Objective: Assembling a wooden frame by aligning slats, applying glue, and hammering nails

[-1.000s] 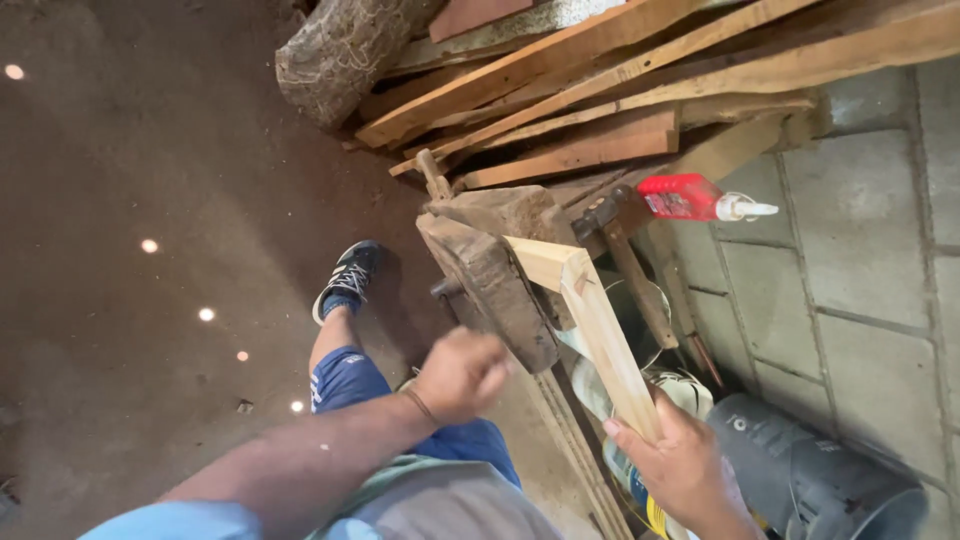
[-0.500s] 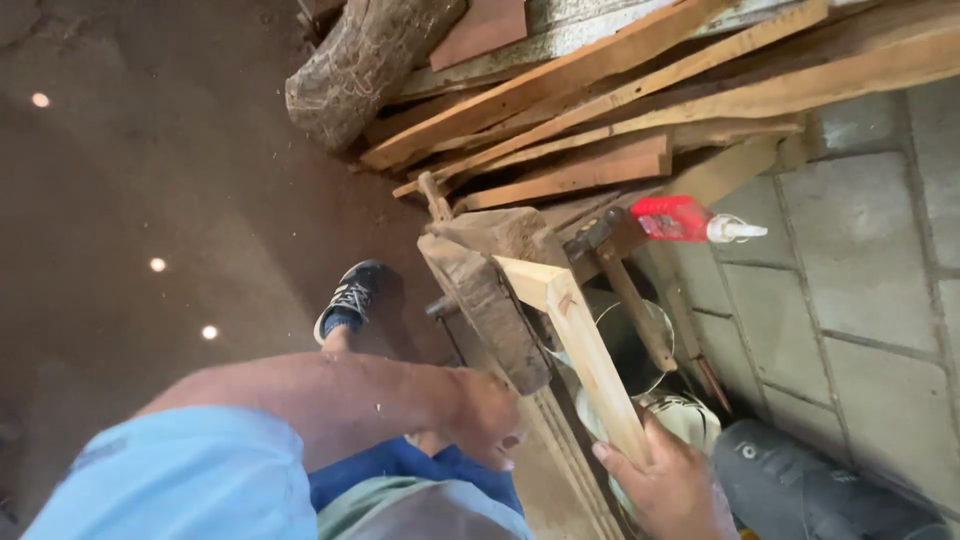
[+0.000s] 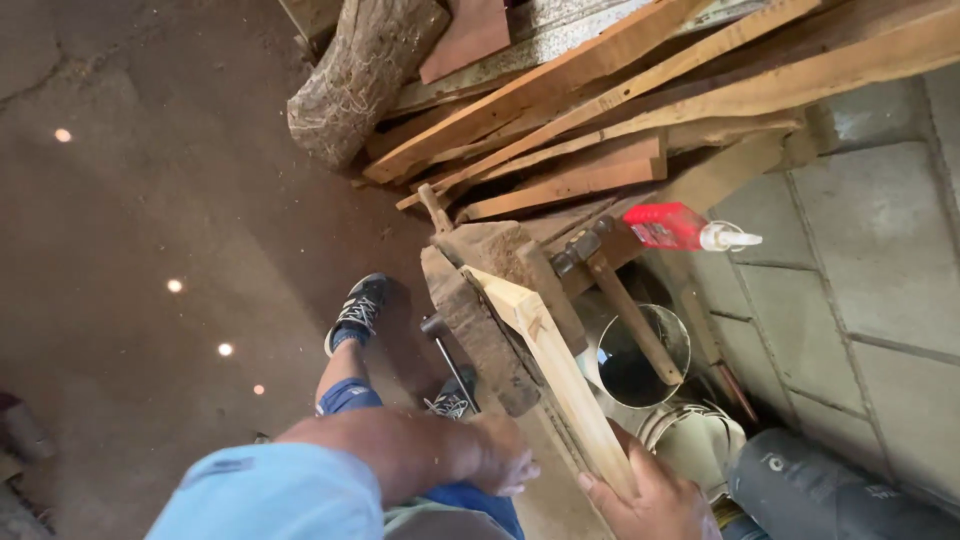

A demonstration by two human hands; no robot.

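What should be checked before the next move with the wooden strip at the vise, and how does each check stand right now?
1. Right hand grips the near end of the pale wooden strip: ok.
2. Far end of the strip sits at the jaws of the bench vise: ok; whether it is clamped tight: cannot tell.
3. Left hand is low beside the vise, near its handle bar; contact with it: cannot tell.
4. Hammer lies just past the vise, apart from both hands: ok.
5. Red glue bottle lies on its side beyond the hammer, nozzle on: ok.
6. Feet are planted on the floor left of the vise: ok.
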